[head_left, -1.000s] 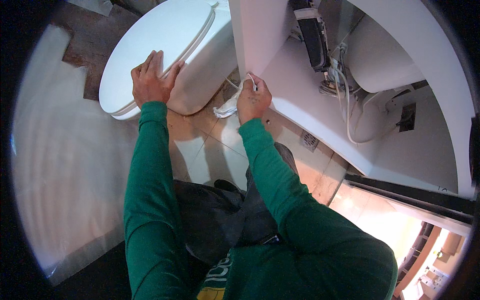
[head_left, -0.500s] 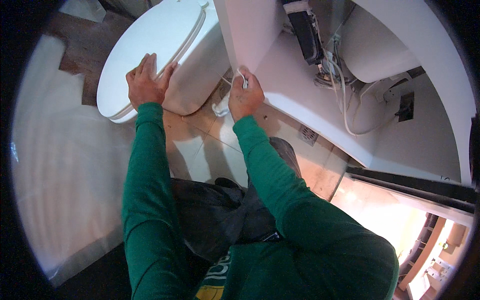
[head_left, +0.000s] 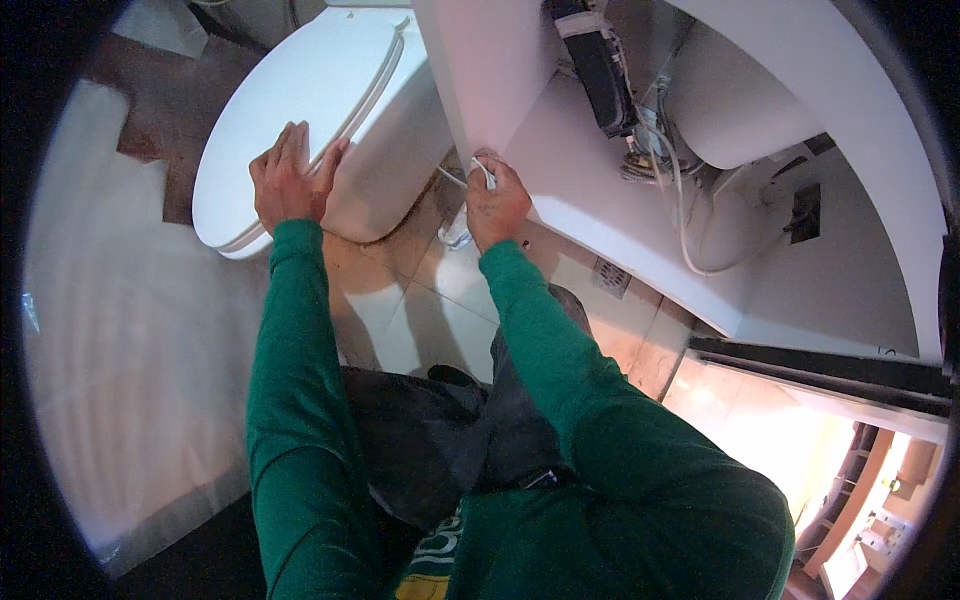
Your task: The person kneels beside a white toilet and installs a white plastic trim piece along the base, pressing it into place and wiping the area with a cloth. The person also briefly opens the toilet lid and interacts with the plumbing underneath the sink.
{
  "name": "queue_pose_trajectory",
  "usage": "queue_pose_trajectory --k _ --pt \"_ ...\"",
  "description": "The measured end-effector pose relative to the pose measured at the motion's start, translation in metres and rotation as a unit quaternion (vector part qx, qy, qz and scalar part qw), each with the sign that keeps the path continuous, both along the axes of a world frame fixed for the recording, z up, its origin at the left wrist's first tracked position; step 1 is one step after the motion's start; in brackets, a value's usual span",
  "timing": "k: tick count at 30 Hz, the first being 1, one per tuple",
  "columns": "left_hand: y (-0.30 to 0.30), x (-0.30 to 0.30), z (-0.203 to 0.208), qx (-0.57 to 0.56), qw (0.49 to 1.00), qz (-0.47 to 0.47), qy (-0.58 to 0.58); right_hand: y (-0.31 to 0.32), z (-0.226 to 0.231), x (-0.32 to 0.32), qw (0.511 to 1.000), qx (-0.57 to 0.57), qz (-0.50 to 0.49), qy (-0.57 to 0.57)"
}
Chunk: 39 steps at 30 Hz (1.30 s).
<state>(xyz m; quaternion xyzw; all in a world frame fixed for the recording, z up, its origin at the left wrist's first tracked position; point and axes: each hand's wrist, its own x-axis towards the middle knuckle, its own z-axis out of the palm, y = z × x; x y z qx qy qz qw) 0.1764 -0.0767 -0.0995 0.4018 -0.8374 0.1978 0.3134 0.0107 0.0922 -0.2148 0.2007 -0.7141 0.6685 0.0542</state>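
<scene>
My left hand [head_left: 288, 183] lies on the closed lid of a white toilet [head_left: 255, 110], its fingers stretched out and the thumb over the lid's right edge. My right hand [head_left: 497, 205] is closed around a slim white object [head_left: 484, 172], beside the front edge of a white cabinet. A thin white cord or hose [head_left: 452, 176] runs from near that hand toward the toilet's base. Below the hand a white end piece [head_left: 455, 236] shows just above the floor tiles. My fingers cover most of the held object, so its kind is unclear.
The open white cabinet [head_left: 590, 190] at right holds cables and hoses [head_left: 655, 150], a black device [head_left: 597, 75] and a rounded white basin underside [head_left: 745, 100]. A floor drain [head_left: 611, 278] sits along its base. Translucent plastic sheeting [head_left: 130, 330] covers the left side.
The view has shifted slightly. My right hand has come a little closer to me and to the right, still closed on the white object. My left hand stays on the toilet lid.
</scene>
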Motion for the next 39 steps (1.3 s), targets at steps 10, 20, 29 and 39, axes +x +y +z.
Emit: queue_pose_trajectory --k 10,20,29,39 --pt "0.002 -0.003 0.002 0.009 1.000 -0.002 0.005 0.004 0.007 -0.018 0.931 -0.220 0.137 -0.257" --pt "-0.001 0.001 0.001 -0.008 1.000 0.012 -0.019 0.006 0.004 -0.038 0.951 -0.109 0.205 -0.205" --pt "-0.001 0.002 0.001 -0.009 1.000 -0.006 -0.009 0.006 0.030 -0.039 0.972 -0.083 0.201 -0.094" --pt "-0.004 0.000 -0.002 0.002 1.000 -0.001 -0.010 0.017 0.007 -0.047 0.978 0.017 0.207 0.002"
